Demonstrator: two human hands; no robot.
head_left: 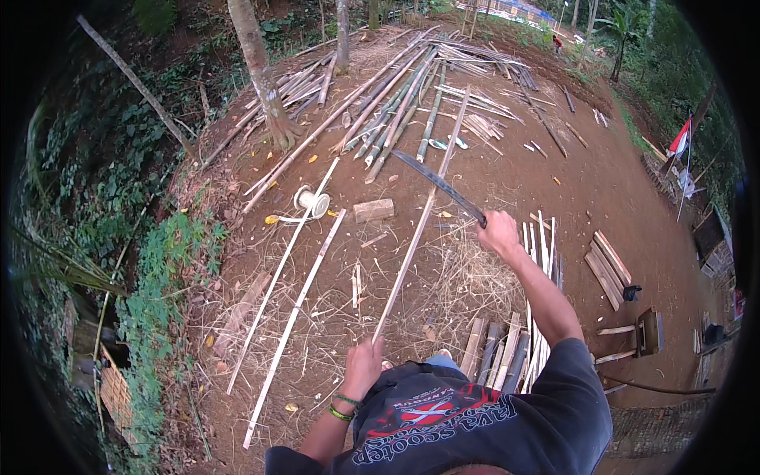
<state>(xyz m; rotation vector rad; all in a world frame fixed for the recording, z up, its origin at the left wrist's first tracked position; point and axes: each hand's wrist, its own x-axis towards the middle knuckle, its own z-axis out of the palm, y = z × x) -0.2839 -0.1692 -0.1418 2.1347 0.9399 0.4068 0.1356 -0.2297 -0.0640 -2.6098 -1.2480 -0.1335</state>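
Fingers of my left hand [364, 366] are wrapped shut round the near end of a long bamboo strip [416, 229]. Fingers of my right hand [499, 229] are curled tight on the handle of a machete [439, 186], arm raised and stretched out ahead.

Strip: long axis runs away from me, from the left fist up and slightly rightward toward the bamboo pile [396, 103] at the far side of the yard. Near end in the fist, just in front of my body; far end among the poles.

Machete: blade points up-left from the right fist and crosses over the strip about midway along its length. I can't tell whether the edge is touching the strip or held above it.

Key relation: the strip lies to the left of the right hand, the blade reaching across to it. Left hand is on the strip; right hand is clear of it, near its mid-section.

Around: two more pale strips [293, 309] lie on the dirt to my left, roughly parallel. A spool [311, 200] of white line and a wood block [374, 210] sit near them. Split slats [507, 348] lie by my right leg, short boards [608, 269] further right.
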